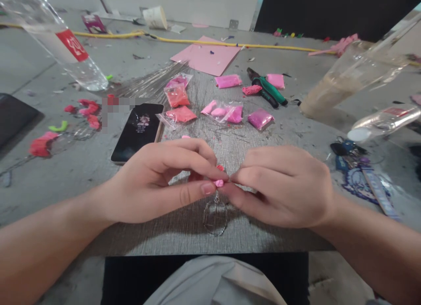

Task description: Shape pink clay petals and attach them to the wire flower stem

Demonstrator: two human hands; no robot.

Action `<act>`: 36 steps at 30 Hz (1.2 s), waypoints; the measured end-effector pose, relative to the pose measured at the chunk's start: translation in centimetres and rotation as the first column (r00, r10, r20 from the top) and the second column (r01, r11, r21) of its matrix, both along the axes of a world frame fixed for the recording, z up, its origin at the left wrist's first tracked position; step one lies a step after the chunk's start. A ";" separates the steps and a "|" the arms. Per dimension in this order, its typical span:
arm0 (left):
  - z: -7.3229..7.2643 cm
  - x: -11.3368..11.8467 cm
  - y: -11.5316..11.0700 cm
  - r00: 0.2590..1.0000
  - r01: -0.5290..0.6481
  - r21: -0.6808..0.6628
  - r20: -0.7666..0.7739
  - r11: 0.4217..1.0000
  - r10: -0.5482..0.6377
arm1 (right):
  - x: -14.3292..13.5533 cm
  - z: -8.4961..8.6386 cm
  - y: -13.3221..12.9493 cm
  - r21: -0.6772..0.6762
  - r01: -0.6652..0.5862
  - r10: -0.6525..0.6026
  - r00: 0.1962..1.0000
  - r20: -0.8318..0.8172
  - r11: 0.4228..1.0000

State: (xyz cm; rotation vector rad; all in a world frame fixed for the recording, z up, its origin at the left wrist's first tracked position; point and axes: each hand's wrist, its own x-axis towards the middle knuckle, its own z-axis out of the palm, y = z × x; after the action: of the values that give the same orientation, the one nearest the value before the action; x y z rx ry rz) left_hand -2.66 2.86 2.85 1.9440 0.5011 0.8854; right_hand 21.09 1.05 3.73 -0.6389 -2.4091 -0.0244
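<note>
My left hand (pixel 174 178) is closed in a pinch, thumb and forefinger on a small lump of pink clay (pixel 219 182). My right hand (pixel 279 186) meets it from the other side, its fingertips pressed together at the clay's edge. A bit of red clay (pixel 220 168) shows just behind the lump. Below the fingertips hangs a bent wire frame (pixel 215 217) with a twisted stem, low over the table. The fingers partly hide where clay and wire join.
Beyond my hands lie bags of orange clay (pixel 179 115), pink clay (pixel 226 111) and purple clay (pixel 260 118). Green-handled pliers (pixel 269 90), thin wires (pixel 151 81) and a phone (pixel 138 132) are near. Bottles (pixel 66 51) and a cloudy cup (pixel 335 86) stand at the sides.
</note>
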 end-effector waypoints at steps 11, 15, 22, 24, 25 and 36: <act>-0.1 0.4 0.0 0.999 -0.051 0.023 0.000 0.998 0.051 | -0.3 -0.5 -0.1 -0.064 -0.022 0.018 0.997 -0.070 0.998; -0.1 0.4 -0.1 0.998 -0.045 -0.002 -0.031 0.999 0.045 | -0.2 -0.5 -0.1 -0.060 -0.027 0.022 0.997 -0.074 0.998; 0.2 0.1 -0.1 0.995 0.028 -0.058 -0.092 0.998 -0.034 | -0.1 -0.1 0.0 -0.098 -0.036 0.034 0.999 -0.022 0.995; 0.2 0.1 0.0 0.995 0.031 -0.069 -0.087 0.997 -0.037 | -0.1 0.0 0.0 -0.110 -0.041 0.039 0.999 -0.017 0.993; 0.2 0.1 0.0 0.996 0.032 -0.076 -0.086 0.997 -0.038 | -0.1 0.0 0.0 -0.111 -0.041 0.040 0.999 -0.017 0.993; 0.3 0.2 0.0 0.995 0.050 -0.136 -0.076 0.989 -0.060 | 0.2 0.0 0.2 -0.042 -0.036 0.036 0.999 0.006 0.998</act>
State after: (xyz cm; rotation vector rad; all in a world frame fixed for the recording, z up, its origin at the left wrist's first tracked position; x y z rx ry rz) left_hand -2.50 2.83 3.20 1.8669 0.5372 0.7230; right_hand 21.25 1.27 3.71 -0.6151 -2.4323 0.0390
